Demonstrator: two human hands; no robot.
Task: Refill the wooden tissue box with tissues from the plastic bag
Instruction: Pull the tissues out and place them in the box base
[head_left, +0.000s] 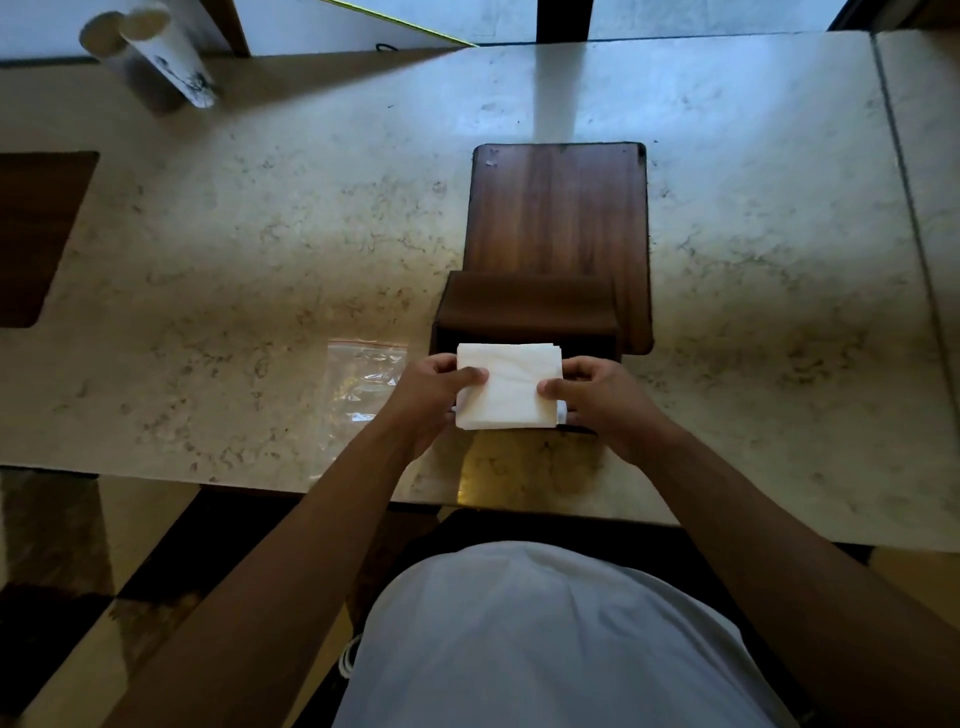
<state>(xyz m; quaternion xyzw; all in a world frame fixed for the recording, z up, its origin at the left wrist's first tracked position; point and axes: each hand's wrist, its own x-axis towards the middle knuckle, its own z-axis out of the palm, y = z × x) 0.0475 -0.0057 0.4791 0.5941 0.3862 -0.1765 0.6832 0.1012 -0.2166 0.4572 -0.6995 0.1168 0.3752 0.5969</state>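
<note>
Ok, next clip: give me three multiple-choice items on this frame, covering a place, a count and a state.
1. Where does the plastic bag lie relative to the wooden tissue box?
A. To its left
B. On top of it
C. Behind it

2. How many hands hold the tissue stack?
A. None
B. One
C. Two

3. The bag looks:
A. Stuffed full
B. Flat and emptied
C. Hanging off the edge

A: it rests on the marble table, left of the box.
C: left hand and right hand grip opposite sides.
B: it lies limp.
</note>
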